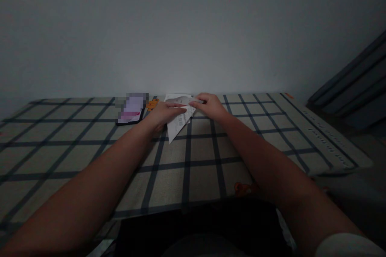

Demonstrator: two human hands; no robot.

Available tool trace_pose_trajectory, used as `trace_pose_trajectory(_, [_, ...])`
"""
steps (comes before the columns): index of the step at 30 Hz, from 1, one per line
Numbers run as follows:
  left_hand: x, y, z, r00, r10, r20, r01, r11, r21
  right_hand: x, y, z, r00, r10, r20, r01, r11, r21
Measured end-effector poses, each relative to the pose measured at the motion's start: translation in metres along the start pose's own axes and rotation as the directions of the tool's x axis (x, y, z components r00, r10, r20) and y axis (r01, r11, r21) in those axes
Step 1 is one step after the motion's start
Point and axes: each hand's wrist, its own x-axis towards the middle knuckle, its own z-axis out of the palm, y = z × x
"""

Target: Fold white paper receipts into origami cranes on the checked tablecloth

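Note:
A folded sheet of printed paper (177, 123) lies between my hands near the back of the table, one sharp corner pointing toward me. My left hand (165, 113) is at its left side, with thumb and fingers closed on the paper. From the right, my right hand (209, 105) pinches the upper right part between thumb and curled fingers. Both thumbs come close together over the middle of the sheet. Some of the paper's folds are hidden under the fingers.
A phone (131, 108) with a lit, blurred screen stands tilted or lies left of my hands. A checked cloth (202, 160) with orange figures covers the table. Behind rises a plain wall (193, 32); a dark curtain (352, 76) hangs at the right.

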Motion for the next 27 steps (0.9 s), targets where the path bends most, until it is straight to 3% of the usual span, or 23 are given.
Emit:
trace_pose_trajectory(3, [0.001, -0.002, -0.002, 0.995, 0.088, -0.041, -0.084, 0.992, 0.089, 0.001, 0.0, 0.001, 0.999, -0.042, -0.032, 0.041, 0.999, -0.012])
trace_pose_trajectory(7, [0.003, -0.005, -0.007, 0.99, 0.122, -0.071, -0.102, 0.967, 0.231, 0.002, 0.008, 0.001, 0.997, -0.043, -0.063, 0.043, 0.999, -0.012])
trace_pose_trajectory(10, [0.006, -0.006, -0.01, 0.986, 0.139, -0.092, -0.102, 0.939, 0.328, 0.002, 0.01, 0.002, 0.999, -0.042, -0.019, 0.041, 0.998, -0.05])
trace_pose_trajectory(14, [0.005, -0.004, -0.008, 0.961, 0.254, -0.11, -0.194, 0.901, 0.388, 0.001, 0.004, 0.005, 0.998, -0.054, 0.029, 0.055, 0.998, -0.042])
trace_pose_trajectory(24, [-0.005, 0.0, -0.003, 0.987, 0.117, -0.11, -0.068, 0.927, 0.37, -0.001, -0.004, 0.007, 0.997, -0.077, -0.01, 0.077, 0.997, -0.029])
trace_pose_trajectory(27, [-0.004, -0.002, -0.002, 0.987, 0.134, -0.086, -0.097, 0.933, 0.345, -0.002, -0.003, 0.007, 0.996, -0.086, 0.021, 0.086, 0.996, -0.022])
